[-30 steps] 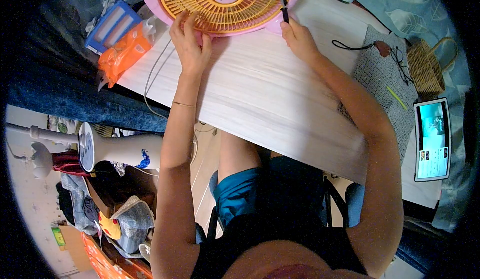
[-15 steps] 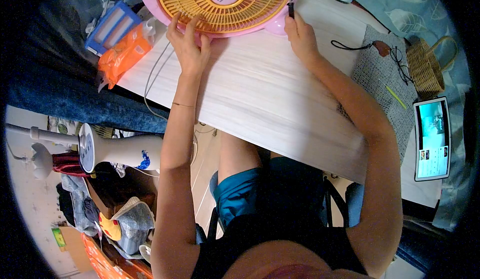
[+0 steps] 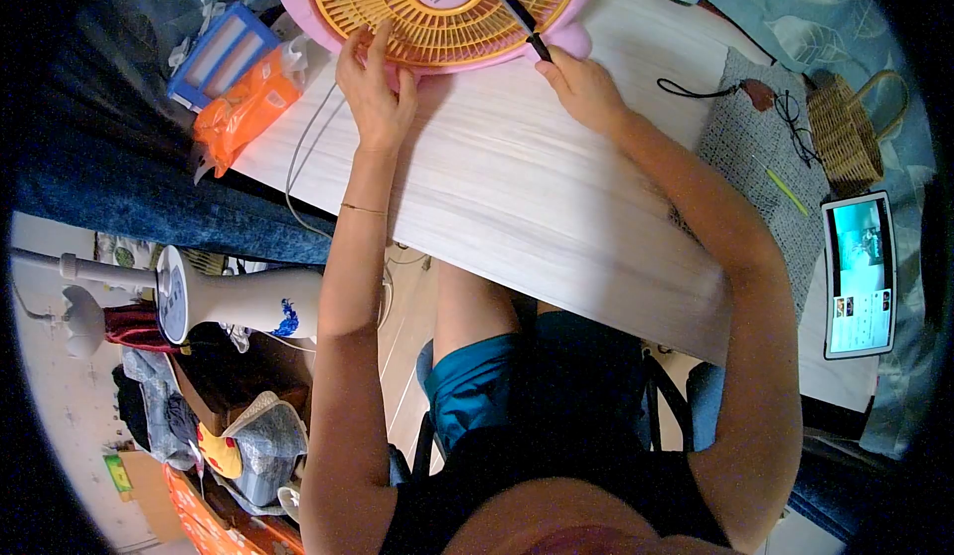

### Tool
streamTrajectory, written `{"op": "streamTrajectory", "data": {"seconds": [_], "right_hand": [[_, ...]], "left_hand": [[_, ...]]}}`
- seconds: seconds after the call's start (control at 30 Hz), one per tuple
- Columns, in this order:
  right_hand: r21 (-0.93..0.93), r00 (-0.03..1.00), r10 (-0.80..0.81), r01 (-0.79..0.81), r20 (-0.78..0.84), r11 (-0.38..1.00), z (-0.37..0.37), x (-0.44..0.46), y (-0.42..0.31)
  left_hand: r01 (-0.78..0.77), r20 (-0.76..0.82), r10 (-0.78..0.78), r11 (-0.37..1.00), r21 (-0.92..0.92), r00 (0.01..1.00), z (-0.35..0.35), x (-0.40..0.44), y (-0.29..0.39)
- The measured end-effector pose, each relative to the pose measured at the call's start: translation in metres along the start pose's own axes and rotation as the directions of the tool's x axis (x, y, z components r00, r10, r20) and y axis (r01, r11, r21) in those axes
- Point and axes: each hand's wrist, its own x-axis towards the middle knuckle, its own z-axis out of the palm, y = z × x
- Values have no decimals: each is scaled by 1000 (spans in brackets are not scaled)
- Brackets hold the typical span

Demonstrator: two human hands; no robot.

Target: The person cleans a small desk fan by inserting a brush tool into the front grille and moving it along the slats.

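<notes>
A pink electric fan [image 3: 318,30] with a yellow round grille [image 3: 397,13] is at the top of the view, partly cut off by the frame edge. My left hand [image 3: 378,93] grips its near rim, fingertips bent onto the grille and thumb at the edge. In my right hand [image 3: 586,88] is the black handle of a long, slim, slightly curved dark tool [image 3: 512,3]. Its shaft lies across the right part of the grille, reaching up past the centre cap; the far end is out of view, and its kind is unclear.
On the white table [image 3: 517,177], a blue box [image 3: 224,53] and an orange packet [image 3: 248,103] sit at left. A grey mat [image 3: 755,148] holds a green pen-like stick [image 3: 787,191] and cords. Beside it are a wicker basket [image 3: 845,138] and a lit tablet [image 3: 860,277].
My right hand has moved a little left and down. The tool has swung leftward from the fan's right edge and now slants over the grille. My left hand stays on the rim.
</notes>
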Motion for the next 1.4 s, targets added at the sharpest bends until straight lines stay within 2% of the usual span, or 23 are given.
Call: {"op": "streamTrajectory", "data": {"seconds": [0.07, 0.17, 0.27, 0.47, 0.57, 0.67, 0.77, 0.87, 0.9, 1.0, 1.1, 1.2, 1.3, 1.4], "right_hand": [[-4, 999, -33, 33, -24, 999, 0, 1, 0], [40, 987, 25, -20, -156, 999, 3, 3, 6], [322, 947, 270, -204, -176, 925, -1, 9, 10], [205, 990, 111, -90, -92, 975, 2, 6, 14], [-8, 1000, -15, 15, 15, 1000, 3, 0, 6], [-82, 992, -99, 105, 74, 991, 0, -1, -1], [7, 997, 22, -22, -73, 1000, 0, 2, 0], [249, 942, 265, -212, -205, 945, -7, 10, 5], [272, 943, 270, -213, -196, 939, -7, 12, 15], [195, 973, 184, -155, -138, 968, 0, 10, 27], [245, 982, 142, -109, -121, 963, 1, 6, 19], [-42, 998, 58, -57, 25, 998, -2, 2, 9], [-81, 994, -15, 24, 111, 996, 0, 0, 3], [-17, 999, -6, 5, -40, 1000, -2, 1, 0]], "left_hand": [[-16, 0, 16, 1000, 4, 1000, 0, 0, -1], [-28, -17, 29, 999, 24, 999, 0, 0, 0], [-66, -28, 67, 997, 44, 997, -1, 2, 3], [-70, -22, 70, 997, 16, 997, -1, 2, 3], [-50, -18, 50, 999, 14, 999, 0, 1, 0], [-39, -30, 39, 999, -4, 999, 3, -1, -3], [-17, -25, 16, 1000, -7, 1000, 2, -1, -2], [-9, -4, 9, 1000, -15, 1000, 1, 0, 0], [-10, 4, 11, 1000, -21, 1000, 0, 0, 1], [-19, -1, 19, 1000, -3, 1000, 1, -1, 0], [-22, -27, 22, 1000, 1, 999, 2, -1, -1], [-73, -64, 76, 997, 35, 995, 2, 0, -1], [-103, -22, 105, 992, 78, 994, 3, -1, -5], [-76, -22, 76, 997, 16, 997, 1, 1, 1]]}}
